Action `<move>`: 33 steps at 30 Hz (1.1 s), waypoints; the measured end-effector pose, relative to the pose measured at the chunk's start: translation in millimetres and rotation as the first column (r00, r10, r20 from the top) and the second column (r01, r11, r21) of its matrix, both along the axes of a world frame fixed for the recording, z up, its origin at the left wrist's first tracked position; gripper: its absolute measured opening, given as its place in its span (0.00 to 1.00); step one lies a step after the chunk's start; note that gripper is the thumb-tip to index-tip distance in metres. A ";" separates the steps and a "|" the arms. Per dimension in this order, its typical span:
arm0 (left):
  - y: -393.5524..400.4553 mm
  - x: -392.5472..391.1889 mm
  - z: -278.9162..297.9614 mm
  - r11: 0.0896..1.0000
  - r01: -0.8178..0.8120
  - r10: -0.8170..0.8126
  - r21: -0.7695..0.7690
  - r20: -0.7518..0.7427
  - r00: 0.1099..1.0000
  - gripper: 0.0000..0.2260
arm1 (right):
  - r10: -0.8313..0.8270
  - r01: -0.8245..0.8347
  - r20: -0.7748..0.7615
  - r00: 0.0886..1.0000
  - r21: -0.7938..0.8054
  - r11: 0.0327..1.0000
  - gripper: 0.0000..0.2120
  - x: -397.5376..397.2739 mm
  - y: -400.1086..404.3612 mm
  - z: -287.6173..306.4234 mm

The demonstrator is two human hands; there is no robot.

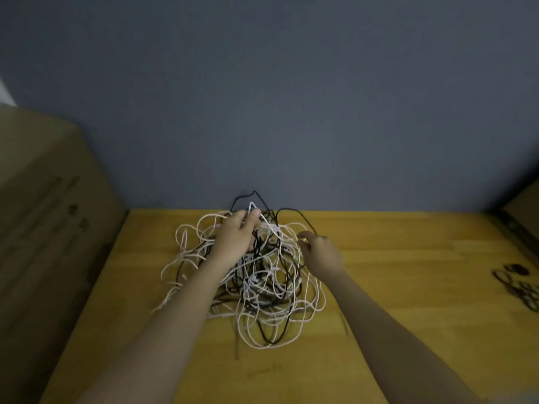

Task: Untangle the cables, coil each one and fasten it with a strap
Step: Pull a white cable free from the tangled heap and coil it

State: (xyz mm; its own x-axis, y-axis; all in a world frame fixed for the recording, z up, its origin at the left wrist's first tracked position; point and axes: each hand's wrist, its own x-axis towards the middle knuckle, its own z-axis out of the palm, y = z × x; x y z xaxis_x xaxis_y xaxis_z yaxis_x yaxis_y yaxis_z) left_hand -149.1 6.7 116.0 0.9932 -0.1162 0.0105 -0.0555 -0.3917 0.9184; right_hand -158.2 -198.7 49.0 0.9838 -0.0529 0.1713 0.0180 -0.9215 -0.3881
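A big tangle of white and black cables [262,290] lies heaped in the middle of the wooden table [408,301]. My left hand [236,237] reaches into the top of the heap and pinches a white cable loop [252,207], lifting it above the pile. My right hand [319,249] is at the heap's right side, its fingers curled round a white strand there. A black cable [294,212] arches up behind the pile toward the wall. Several dark straps [516,284] lie at the table's right edge.
A blue-grey wall [277,112] stands right behind the table. A tall cardboard box [49,228] flanks the table on the left, and another box edge [522,211] shows at the far right. Bare wood runs along the front and right of the heap.
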 end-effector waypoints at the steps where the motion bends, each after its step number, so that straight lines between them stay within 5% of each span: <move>1: -3.0 -0.1 -16.5 1.000 -0.010 0.010 -0.029 -0.011 1.000 0.16 | 0.023 -0.023 0.026 0.999 -0.015 1.000 0.12 -1.5 0.7 -15.9; 6: -20.9 11.0 -81.1 0.991 -0.016 0.017 -0.133 0.001 1.000 0.15 | 0.118 -0.075 0.282 0.952 -0.161 0.984 0.05 -6.8 6.3 -82.5; 12: -51.6 43.7 -136.8 0.959 0.144 -0.120 -0.243 0.110 0.987 0.11 | 0.251 -0.137 0.553 0.794 -0.240 0.961 0.06 4.3 2.8 -134.2; 20: -63.6 50.4 -171.8 0.981 0.194 -0.186 0.009 0.327 0.927 0.12 | 0.245 -0.353 0.707 0.664 0.008 0.935 0.08 18.7 -7.3 -147.6; 25: -62.6 16.3 -153.0 0.963 0.173 -0.241 0.206 0.374 0.896 0.16 | 0.052 -0.004 0.679 0.732 -0.072 0.997 0.21 -12.8 -12.3 -111.7; 29: -56.9 -20.2 -124.6 0.974 0.118 -0.190 0.196 0.405 0.894 0.17 | 0.032 -0.179 0.486 0.873 0.260 0.949 0.09 -46.1 -29.3 -82.3; 33: -55.3 -64.4 -97.5 0.993 0.095 -0.054 -0.071 0.439 0.897 0.17 | 0.082 -0.317 0.359 0.930 0.666 0.675 0.10 -94.5 -36.4 -81.4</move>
State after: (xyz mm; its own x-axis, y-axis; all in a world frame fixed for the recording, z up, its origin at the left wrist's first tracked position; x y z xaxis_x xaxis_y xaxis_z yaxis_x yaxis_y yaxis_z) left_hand -213.5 -48.6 18.5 0.8753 -0.1682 0.4534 -0.4836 -0.2891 0.8262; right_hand -252.7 -235.1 -32.4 0.8991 -0.0808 0.4303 0.3818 -0.3361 -0.8609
